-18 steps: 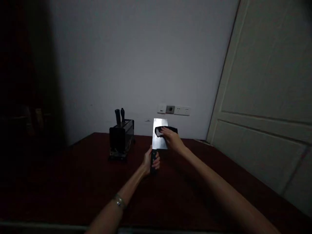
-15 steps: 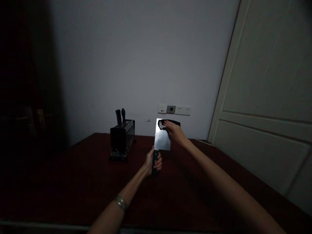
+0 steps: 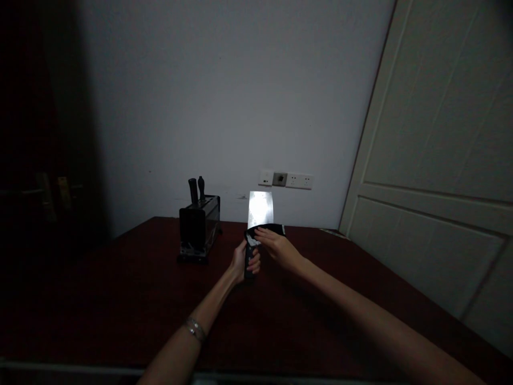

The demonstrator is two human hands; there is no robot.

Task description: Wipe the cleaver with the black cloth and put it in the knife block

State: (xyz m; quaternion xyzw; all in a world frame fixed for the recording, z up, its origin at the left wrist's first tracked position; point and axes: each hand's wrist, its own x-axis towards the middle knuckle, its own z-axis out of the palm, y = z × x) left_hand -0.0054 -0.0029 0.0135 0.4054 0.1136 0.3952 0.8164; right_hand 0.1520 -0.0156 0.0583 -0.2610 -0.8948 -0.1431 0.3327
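My left hand [image 3: 243,262] is wrapped round the black handle of a cleaver [image 3: 260,207], whose broad bright blade points up above the dark red table. Across the lower blade, near the handle, lies a black cloth [image 3: 273,229] with a pale patch showing at its left end. My right hand [image 3: 277,246] presses this cloth against the blade with its fingers laid together. The far side of the blade and the thumb of my right hand are hidden.
A black knife block [image 3: 199,229] with two dark handles sticking up stands left of my hands on the table [image 3: 140,289]. Behind are a pale wall and a row of sockets [image 3: 300,181]. A pale panelled door [image 3: 436,160] rises at the right.
My right hand has slid the cloth down from the top of the blade to near the handle. The cleaver has shifted slightly left and up in my left hand.
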